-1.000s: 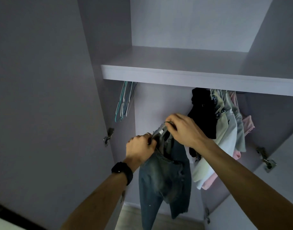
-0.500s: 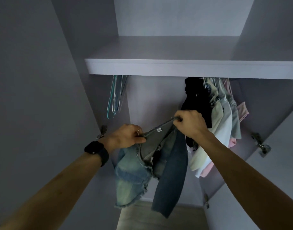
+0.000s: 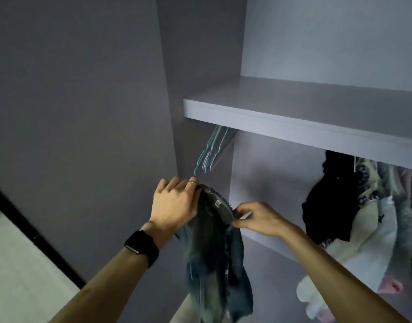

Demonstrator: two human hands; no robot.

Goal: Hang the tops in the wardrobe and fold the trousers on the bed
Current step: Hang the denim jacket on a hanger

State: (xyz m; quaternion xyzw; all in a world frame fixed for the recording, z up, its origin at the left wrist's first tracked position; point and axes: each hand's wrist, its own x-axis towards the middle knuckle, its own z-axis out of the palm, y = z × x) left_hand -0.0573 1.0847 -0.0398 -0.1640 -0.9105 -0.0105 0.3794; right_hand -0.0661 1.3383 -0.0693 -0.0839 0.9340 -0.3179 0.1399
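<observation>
The wardrobe [image 3: 251, 178] is standing open, its shelf [image 3: 293, 117] running across the upper part. Under the shelf's right end, tops [image 3: 373, 229] are hanging bunched together (black, cream, pink). The jeans [image 3: 212, 264] are dangling before the wardrobe's middle, held up by the waistband. Bare hangers [image 3: 212, 152] are hanging under the shelf's left end. The left hand [image 3: 174, 203] is gripping the waistband's left side, fingers curled; the right hand [image 3: 258, 219] is pinching its right side. A watch [image 3: 142, 247] is sitting on the left wrist.

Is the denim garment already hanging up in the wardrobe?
No, the left hand and right hand hold the denim garment by its top, below the empty hangers.
</observation>
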